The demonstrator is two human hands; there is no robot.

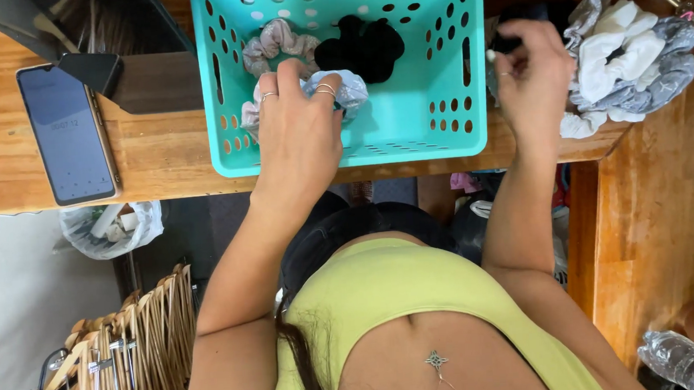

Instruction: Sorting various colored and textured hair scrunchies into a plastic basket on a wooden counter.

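In the teal basket (407, 127), her left hand (295, 134) pinches a pale scrunchie (346, 91); at three o'clock, right hand (534, 75), fingers curled around something small and dark, could snag the scrunchie pile (632, 57) off the table edge.

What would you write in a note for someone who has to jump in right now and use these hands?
Left hand: inside the teal basket, fingers closed on a light blue-grey scrunchie at the basket's front.
Right hand: outside the basket's right wall, pinching something small and dark; what it is cannot be made out.
In the basket already: a pale pink-grey scrunchie and a black scrunchie near the back.
Still out on the wooden table: a pile of white and grey scrunchies to the right of the basket.
A phone lies on the table to the left.
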